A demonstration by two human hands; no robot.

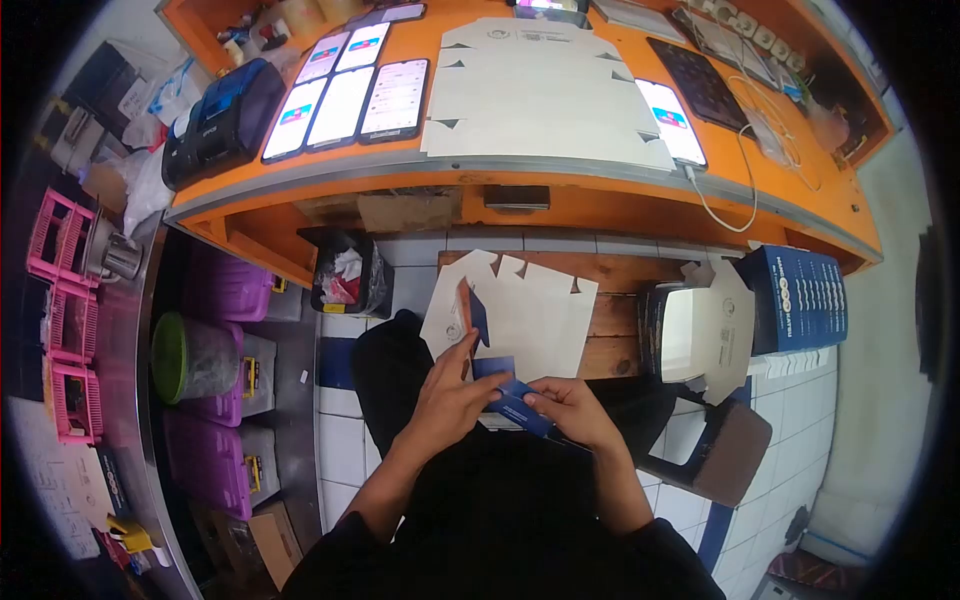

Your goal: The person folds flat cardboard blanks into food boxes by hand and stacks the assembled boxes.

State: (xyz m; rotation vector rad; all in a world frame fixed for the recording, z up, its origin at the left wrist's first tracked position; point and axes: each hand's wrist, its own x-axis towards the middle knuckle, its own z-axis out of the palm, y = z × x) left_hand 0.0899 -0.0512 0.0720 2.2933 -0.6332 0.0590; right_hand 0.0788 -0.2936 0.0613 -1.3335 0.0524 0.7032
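Observation:
A flat cardboard box blank [545, 315], cream inside and printed blue outside, lies across my lap with notches along its far edge. Its near side is folded up, and a blue flap [528, 408] with small print faces me. My left hand [447, 390] grips the folded left corner, fingers stretched along the raised side and thumb against the blue flap. On the right part of that flap, my right hand [572, 408] pinches the edge between thumb and fingers.
Flat blanks [540, 90] lie on the orange desk [350, 178] beside several phones [395, 100] and a black printer [222, 125]. An open box [695, 335] and blue cartons [800, 300] stand at right. Left are a bin [350, 275] and purple-lidded tubs [205, 465].

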